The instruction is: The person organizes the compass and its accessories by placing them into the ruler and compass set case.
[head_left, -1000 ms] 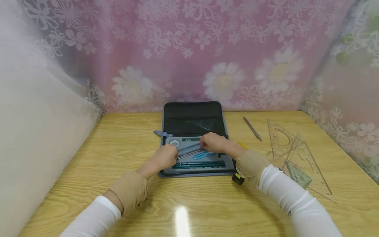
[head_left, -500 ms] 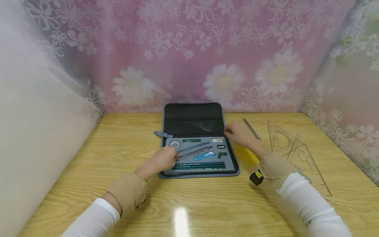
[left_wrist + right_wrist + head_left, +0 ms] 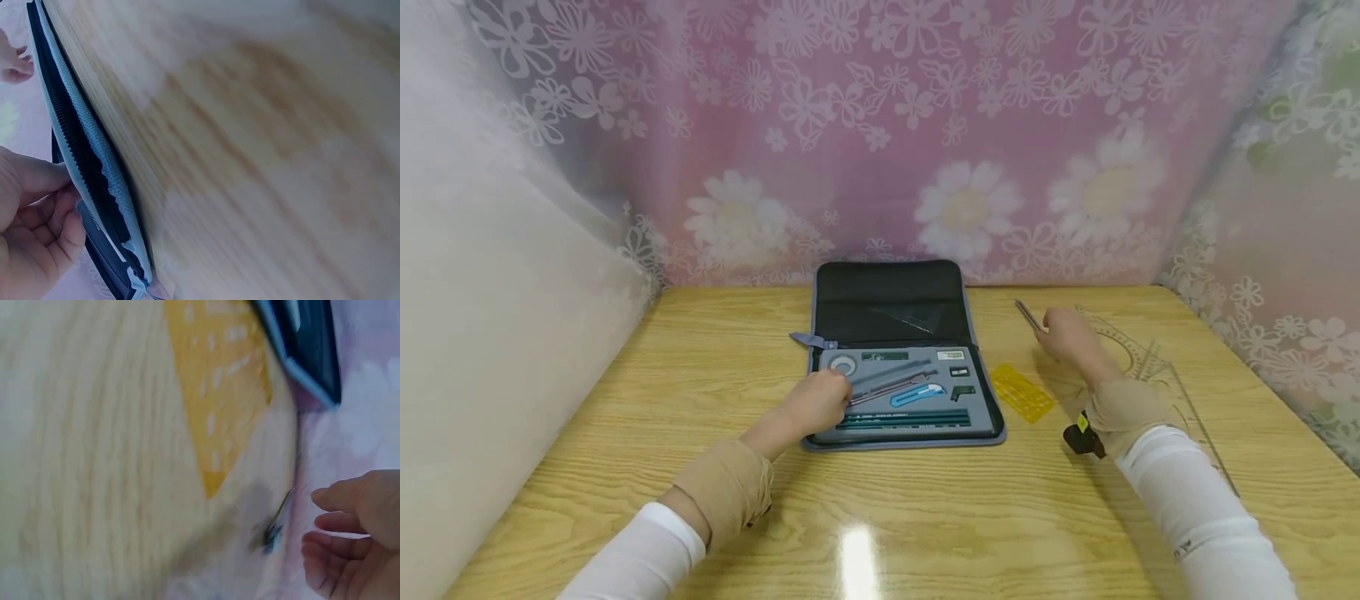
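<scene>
At the open case (image 3: pixel 910 445), your left hand (image 3: pixel 816 402) grips the edge while your right hand (image 3: pixel 1072 337) hovers with fingers parted

On the case's left side, your left thumb and curled fingers pinch the rim, as the left wrist view shows. To the case's right, your right hand is above the table (image 3: pixel 625 467), thumb and fingers apart and loosely bent, nothing between them. It is just beside the lower end of a slim metal tool (image 3: pixel 1026 313), which lies on the table; the right wrist view is blurred but shows your fingers clear of it.

Your case has its dark lid (image 3: pixel 887 287) on the far side, near the flowered curtain (image 3: pixel 850 192). Set in its grey insert (image 3: pixel 985 408) are a white ring (image 3: pixel 832 365), a blue cutter (image 3: pixel 917 395), green pencils (image 3: pixel 902 418), a white eraser (image 3: pixel 951 355) and a small sharpener (image 3: pixel 958 372). Between the case and your right wrist lies a yellow stencil (image 3: pixel 1022 393). Clear drawing rulers (image 3: pixel 1180 392) lie farther right, partly hidden by your right arm.
</scene>
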A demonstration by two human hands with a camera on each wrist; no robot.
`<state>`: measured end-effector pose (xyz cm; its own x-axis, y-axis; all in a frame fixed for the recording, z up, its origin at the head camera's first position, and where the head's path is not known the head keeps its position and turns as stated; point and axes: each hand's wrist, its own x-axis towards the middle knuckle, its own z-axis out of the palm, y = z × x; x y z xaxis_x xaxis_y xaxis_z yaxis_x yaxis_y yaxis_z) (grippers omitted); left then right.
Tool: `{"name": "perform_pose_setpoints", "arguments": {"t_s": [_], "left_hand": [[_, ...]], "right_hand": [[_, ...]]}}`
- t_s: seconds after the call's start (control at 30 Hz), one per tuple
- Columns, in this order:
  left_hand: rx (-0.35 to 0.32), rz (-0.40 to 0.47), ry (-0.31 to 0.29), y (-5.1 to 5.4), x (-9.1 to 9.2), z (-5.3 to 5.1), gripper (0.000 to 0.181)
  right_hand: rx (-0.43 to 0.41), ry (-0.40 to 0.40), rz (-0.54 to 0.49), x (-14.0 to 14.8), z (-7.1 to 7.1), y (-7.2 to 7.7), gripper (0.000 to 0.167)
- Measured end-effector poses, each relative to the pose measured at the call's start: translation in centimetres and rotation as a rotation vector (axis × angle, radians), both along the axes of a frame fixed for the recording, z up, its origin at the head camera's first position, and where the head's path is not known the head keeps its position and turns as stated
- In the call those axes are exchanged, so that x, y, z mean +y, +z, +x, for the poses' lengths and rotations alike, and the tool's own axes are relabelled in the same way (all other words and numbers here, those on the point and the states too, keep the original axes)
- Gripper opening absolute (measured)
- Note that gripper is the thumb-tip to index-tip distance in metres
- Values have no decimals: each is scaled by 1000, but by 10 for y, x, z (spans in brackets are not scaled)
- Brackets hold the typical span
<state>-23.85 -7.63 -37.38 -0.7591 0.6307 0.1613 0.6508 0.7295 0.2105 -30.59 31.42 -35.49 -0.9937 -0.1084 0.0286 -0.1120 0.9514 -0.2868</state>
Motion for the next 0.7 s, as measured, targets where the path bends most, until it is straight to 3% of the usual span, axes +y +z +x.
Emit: {"name": "perform_pose_setpoints", "arguments": {"t_s": [0.27, 0.5, 0.7], "left_hand": [[12, 11, -19, -6, -3, -1, 17], [9, 18, -17, -5, -5, -3, 16], [-1, 5, -24, -4, -4, -3, 18]], "right_hand": [[-135, -32, 100, 14, -4, -13, 30], [-125, -7, 104, 17, -10, -17, 20], [-115, 0, 49, 24, -3, -18, 14]]}}
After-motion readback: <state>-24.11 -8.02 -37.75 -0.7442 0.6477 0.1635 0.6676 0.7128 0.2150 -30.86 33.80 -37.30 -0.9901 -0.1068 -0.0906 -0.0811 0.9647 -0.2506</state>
